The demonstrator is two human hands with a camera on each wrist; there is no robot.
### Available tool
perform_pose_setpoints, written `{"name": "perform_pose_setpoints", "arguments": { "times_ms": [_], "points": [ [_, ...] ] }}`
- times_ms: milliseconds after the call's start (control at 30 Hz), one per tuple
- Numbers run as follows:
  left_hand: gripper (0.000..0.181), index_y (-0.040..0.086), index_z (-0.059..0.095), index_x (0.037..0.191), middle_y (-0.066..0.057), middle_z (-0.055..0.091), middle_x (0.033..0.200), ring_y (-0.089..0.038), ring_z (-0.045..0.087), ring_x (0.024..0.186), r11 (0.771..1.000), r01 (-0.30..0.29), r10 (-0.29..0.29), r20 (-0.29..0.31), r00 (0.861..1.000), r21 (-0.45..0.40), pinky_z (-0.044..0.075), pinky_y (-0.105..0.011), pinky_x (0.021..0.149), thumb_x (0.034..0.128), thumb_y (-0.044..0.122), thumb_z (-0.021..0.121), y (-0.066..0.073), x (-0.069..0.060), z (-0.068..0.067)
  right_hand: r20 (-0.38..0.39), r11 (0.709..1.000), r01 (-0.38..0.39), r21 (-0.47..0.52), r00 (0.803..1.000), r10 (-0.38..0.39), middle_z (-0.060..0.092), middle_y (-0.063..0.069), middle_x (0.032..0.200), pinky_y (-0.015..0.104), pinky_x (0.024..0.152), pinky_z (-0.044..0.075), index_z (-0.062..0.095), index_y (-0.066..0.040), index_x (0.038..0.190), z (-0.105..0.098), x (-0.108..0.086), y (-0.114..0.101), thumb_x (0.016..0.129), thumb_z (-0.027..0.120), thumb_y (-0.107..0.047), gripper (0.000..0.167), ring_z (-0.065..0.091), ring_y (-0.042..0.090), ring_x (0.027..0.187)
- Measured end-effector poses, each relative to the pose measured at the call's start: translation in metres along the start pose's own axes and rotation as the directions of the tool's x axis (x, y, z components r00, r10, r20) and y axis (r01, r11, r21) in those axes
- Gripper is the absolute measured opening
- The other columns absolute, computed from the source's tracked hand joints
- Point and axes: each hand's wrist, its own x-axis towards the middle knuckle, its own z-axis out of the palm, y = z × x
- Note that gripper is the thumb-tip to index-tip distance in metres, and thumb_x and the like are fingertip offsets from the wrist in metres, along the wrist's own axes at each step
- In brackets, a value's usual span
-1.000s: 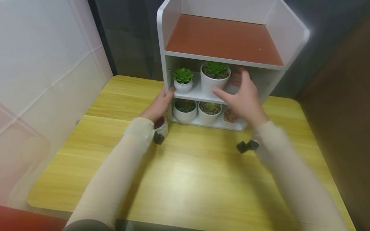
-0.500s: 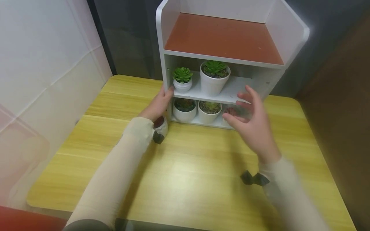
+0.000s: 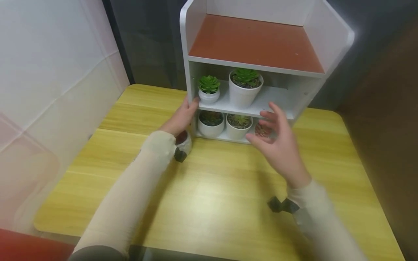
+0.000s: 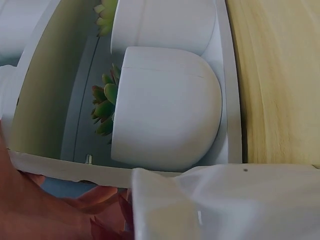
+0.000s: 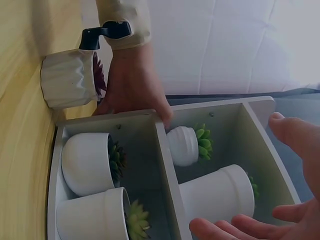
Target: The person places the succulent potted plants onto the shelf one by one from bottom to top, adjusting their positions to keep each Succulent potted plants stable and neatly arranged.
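Note:
My left hand (image 3: pixel 180 116) holds the left side of a white shelf unit (image 3: pixel 257 66), its thumb at the front edge. My right hand (image 3: pixel 283 150) hovers before the lower right compartment, fingers spread and gently curved around air. On the middle shelf stand a small potted succulent (image 3: pixel 209 96) and a larger potted succulent (image 3: pixel 243 95), both green in white pots. Below them are a round-potted succulent (image 3: pixel 211 128), a yellow-green potted succulent (image 3: pixel 238 127) and a reddish plant (image 3: pixel 262 129), the last partly hidden by my right fingers.
A textured white pot (image 5: pixel 68 79) with a dark red plant stands on the table outside the unit's left side, near my left wrist. The unit's brown top shelf (image 3: pixel 256 43) has raised side panels. A wooden table (image 3: pixel 209 203) extends in front; a dark wall is behind.
My right hand has let go of the larger potted succulent on the middle shelf and drawn back down and toward me. My left hand stays at the shelf unit's side.

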Motion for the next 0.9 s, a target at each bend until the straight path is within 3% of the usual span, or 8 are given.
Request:
{"name": "perform_pose_setpoints", "arguments": {
  "times_ms": [167,500,733,900],
  "points": [
    [0.074,0.029,-0.006,0.175,-0.005,0.004,0.182,-0.028,0.009,0.164,1.0,0.01,-0.01,0.016,1.0,0.002,0.012,-0.058,0.129,0.1154,0.054,0.031,0.003,-0.001,0.001,0.028,1.0,-0.02,-0.005,0.999,0.021,0.05,0.008,0.16,0.046,0.106,0.055,0.029,-0.016,0.172,0.005,0.003,0.003,0.093,0.089,-0.02,0.099,0.052,0.027,0.143],
    [0.073,0.024,-0.001,0.175,-0.012,0.013,0.18,-0.032,0.016,0.163,0.999,0.001,-0.001,-0.008,1.0,0.039,0.016,-0.057,0.129,0.1159,0.051,0.031,0.001,-0.002,-0.001,0.169,0.998,-0.057,0.015,0.984,0.054,0.042,0.013,0.166,0.049,0.105,0.055,0.033,-0.016,0.17,0.038,0.009,0.018,0.092,0.091,-0.021,0.098,0.045,0.033,0.148],
    [0.073,0.023,0.001,0.175,-0.013,0.015,0.18,-0.032,0.017,0.162,0.999,-0.011,0.011,-0.011,1.0,0.051,0.017,-0.056,0.129,0.1152,0.053,0.03,0.002,-0.003,-0.001,0.241,0.995,-0.018,-0.102,0.97,0.042,0.043,0.012,0.167,0.05,0.113,0.047,0.033,-0.013,0.17,0.063,0.013,0.023,0.091,0.092,-0.033,0.101,0.044,0.029,0.149],
    [0.074,0.021,0.0,0.175,-0.013,0.013,0.18,-0.032,0.015,0.163,0.998,-0.008,0.008,-0.01,1.0,0.057,0.015,-0.054,0.129,0.1153,0.052,0.03,0.004,-0.004,-0.001,0.286,0.991,0.003,-0.131,0.958,0.035,0.046,0.016,0.163,0.049,0.113,0.048,0.033,-0.01,0.17,0.079,0.018,0.027,0.091,0.091,-0.034,0.101,0.047,0.033,0.145]
  ]
}}
